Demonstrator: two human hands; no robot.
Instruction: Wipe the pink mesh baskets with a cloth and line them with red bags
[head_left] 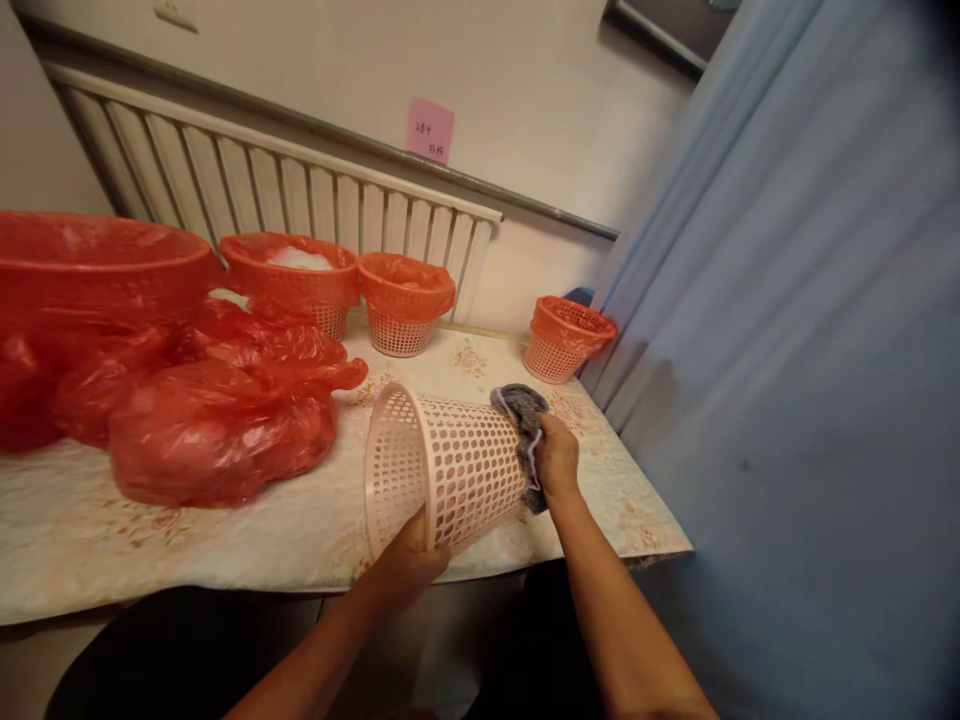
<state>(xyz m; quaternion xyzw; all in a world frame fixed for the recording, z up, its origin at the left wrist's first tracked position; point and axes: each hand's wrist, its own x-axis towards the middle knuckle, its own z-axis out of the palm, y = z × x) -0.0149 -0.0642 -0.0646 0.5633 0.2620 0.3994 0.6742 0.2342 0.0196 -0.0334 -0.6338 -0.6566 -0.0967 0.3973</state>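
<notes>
A pale pink perforated wastebasket [472, 455] lies tilted on its side above the front of the table, its open mouth facing left. My left hand [412, 555] grips its rim at the lower side, fingers partly hidden by the wall. Against the basket's bottom end, my right hand [559, 460] presses a bunched grey cloth [523, 420] with a light purple edge. The fingers of that hand are closed round the cloth.
Red plastic bags [225, 420] fill the table's left side. Behind them stand a large red-lined tub [105, 265] and red-lined baskets [300, 275], [405, 300]. Another lined basket [562, 340] is at the back right. A radiator [300, 180] and a blue curtain [780, 300] border the flowered tablecloth [637, 510].
</notes>
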